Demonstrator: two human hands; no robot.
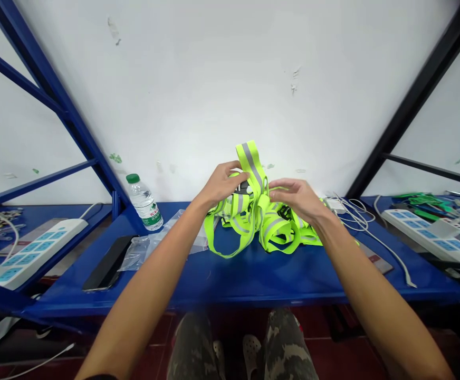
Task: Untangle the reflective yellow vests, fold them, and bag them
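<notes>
A tangled pile of neon yellow straps (279, 232) with grey reflective stripes lies on the blue shelf, in front of the white wall. My left hand (227, 182) pinches part of the straps near a black buckle piece, at the pile's upper left. One wide strap loop (252, 161) stands up above the pile between my hands. My right hand (293, 196) is at the strap's right side, its fingertips against the yellow webbing with thumb and fingers close together. Black buckles show within the pile.
A water bottle (145, 203) with a green cap stands at the left, near a black phone (109, 263) and clear plastic bags (146, 245). White cables (358, 214) lie at the right. Power strips (431, 235) (36, 250) sit beyond the posts on both sides.
</notes>
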